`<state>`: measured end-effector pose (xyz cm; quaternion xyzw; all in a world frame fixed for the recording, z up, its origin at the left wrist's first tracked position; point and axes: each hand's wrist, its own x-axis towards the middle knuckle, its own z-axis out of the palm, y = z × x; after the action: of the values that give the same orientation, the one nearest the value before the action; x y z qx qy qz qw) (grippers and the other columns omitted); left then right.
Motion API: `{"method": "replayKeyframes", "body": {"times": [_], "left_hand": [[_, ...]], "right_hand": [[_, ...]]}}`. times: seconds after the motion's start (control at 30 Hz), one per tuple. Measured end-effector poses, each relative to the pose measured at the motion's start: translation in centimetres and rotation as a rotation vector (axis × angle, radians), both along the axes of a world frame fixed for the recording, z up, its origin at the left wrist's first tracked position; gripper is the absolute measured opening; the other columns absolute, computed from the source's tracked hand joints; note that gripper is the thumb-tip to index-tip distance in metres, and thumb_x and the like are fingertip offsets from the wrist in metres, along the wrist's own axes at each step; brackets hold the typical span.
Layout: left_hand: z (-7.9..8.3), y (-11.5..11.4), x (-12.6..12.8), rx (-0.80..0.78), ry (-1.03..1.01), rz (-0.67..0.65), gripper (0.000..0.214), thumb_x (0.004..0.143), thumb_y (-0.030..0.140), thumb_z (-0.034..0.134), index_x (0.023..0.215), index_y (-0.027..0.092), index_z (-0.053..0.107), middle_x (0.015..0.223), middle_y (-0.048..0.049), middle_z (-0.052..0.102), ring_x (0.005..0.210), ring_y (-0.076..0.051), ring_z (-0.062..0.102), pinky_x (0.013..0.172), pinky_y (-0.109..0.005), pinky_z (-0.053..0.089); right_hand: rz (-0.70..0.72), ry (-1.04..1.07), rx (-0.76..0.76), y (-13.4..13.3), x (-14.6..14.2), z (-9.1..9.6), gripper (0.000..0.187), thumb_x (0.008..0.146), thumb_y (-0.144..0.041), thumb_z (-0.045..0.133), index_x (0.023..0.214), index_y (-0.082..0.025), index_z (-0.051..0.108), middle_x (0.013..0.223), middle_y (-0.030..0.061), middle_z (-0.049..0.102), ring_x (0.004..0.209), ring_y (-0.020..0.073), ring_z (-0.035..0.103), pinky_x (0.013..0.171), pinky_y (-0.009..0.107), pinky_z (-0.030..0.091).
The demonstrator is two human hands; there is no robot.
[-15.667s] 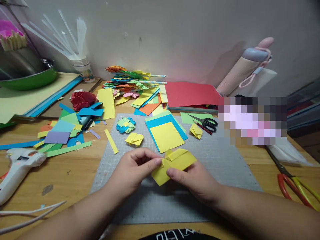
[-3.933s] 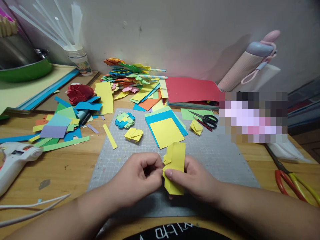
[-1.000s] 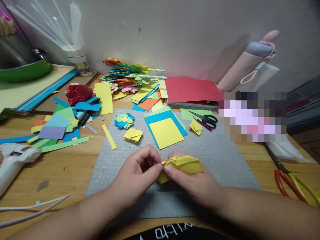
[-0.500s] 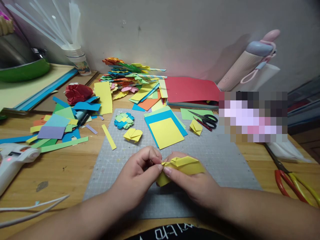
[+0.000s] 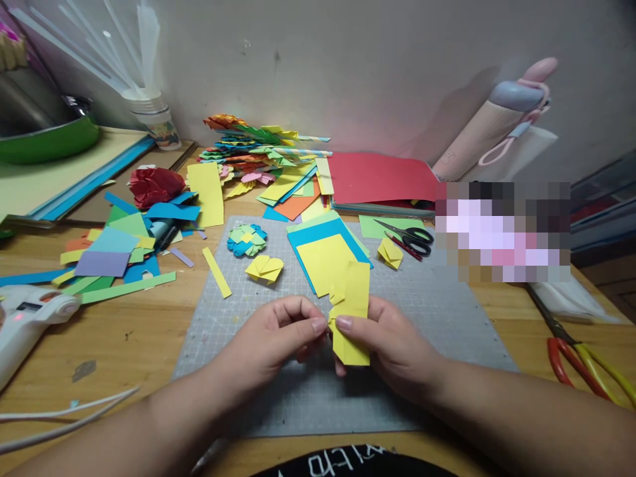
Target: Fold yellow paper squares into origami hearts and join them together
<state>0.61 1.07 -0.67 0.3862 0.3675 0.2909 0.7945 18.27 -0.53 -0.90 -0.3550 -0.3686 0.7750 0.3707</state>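
Note:
A folded piece of yellow paper (image 5: 354, 298) stands upright above the cutting mat, creased and notched along its left side. My right hand (image 5: 392, 334) grips it, thumb across the front and fingers behind. My left hand (image 5: 285, 331) is closed in a pinch right at the paper's left edge; whether the edge is between its fingertips cannot be made out. Beyond the hands lie a yellow square sheet (image 5: 318, 265) on a blue sheet (image 5: 358, 252), a folded yellow paper piece (image 5: 265, 269) at left and another yellow folded piece (image 5: 389, 253) at right.
Under my hands is the grey cutting mat (image 5: 238, 391). Black scissors (image 5: 415, 238) lie at its far right, larger red-and-yellow-handled scissors (image 5: 579, 358) at the table's right. A glue gun (image 5: 30, 324), its cable (image 5: 69, 421) and paper scraps (image 5: 106, 255) are at left.
The yellow paper has turned from lying roughly sideways to upright, its plain face now toward me. My left hand's fingertips have shifted slightly on or off its edge; the right keeps hold.

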Motion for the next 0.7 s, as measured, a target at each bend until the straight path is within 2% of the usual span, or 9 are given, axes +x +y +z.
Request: {"method": "replayKeyframes", "body": {"times": [0.13, 0.27, 0.53, 0.7], "left_hand": [[0.00, -0.09, 0.03, 0.022, 0.001, 0.005, 0.020, 0.077, 0.033, 0.069, 0.078, 0.015, 0.060, 0.061, 0.0052, 0.050, 0.053, -0.006, 0.042, 0.053, -0.020, 0.030], [0.17, -0.06, -0.02, 0.075, 0.079, -0.005, 0.025, 0.076, 0.035, 0.069, 0.069, 0.014, 0.059, 0.057, 0.0049, 0.050, 0.053, -0.007, 0.042, 0.053, -0.020, 0.031], [0.16, 0.01, -0.12, 0.093, 0.146, -0.015, 0.029, 0.075, 0.039, 0.069, 0.067, 0.014, 0.057, 0.059, 0.0038, 0.052, 0.053, -0.008, 0.043, 0.053, -0.021, 0.033], [-0.03, -0.18, 0.15, 0.027, 0.050, -0.020, 0.029, 0.077, 0.041, 0.066, 0.071, 0.016, 0.054, 0.061, 0.0038, 0.052, 0.054, -0.008, 0.045, 0.054, -0.021, 0.034]], "right_hand": [[0.029, -0.002, -0.004, -0.16, 0.07, -0.05, 0.017, 0.083, -0.030, 0.065, 0.088, -0.015, 0.060, 0.069, -0.0007, 0.061, 0.055, 0.0082, 0.056, 0.050, 0.019, 0.049], [0.053, -0.030, 0.027, -0.25, 0.06, 0.12, 0.019, 0.083, -0.033, 0.064, 0.084, -0.014, 0.061, 0.068, -0.0007, 0.059, 0.054, 0.0077, 0.054, 0.050, 0.019, 0.048], [0.066, -0.064, 0.035, -0.35, -0.03, 0.36, 0.024, 0.081, -0.037, 0.066, 0.082, -0.013, 0.064, 0.070, 0.0010, 0.060, 0.056, 0.0080, 0.054, 0.051, 0.019, 0.048], [0.069, -0.006, 0.017, -0.28, -0.06, -0.06, 0.022, 0.083, -0.034, 0.064, 0.086, -0.013, 0.065, 0.070, 0.0025, 0.062, 0.059, 0.0096, 0.056, 0.050, 0.020, 0.050]]}}
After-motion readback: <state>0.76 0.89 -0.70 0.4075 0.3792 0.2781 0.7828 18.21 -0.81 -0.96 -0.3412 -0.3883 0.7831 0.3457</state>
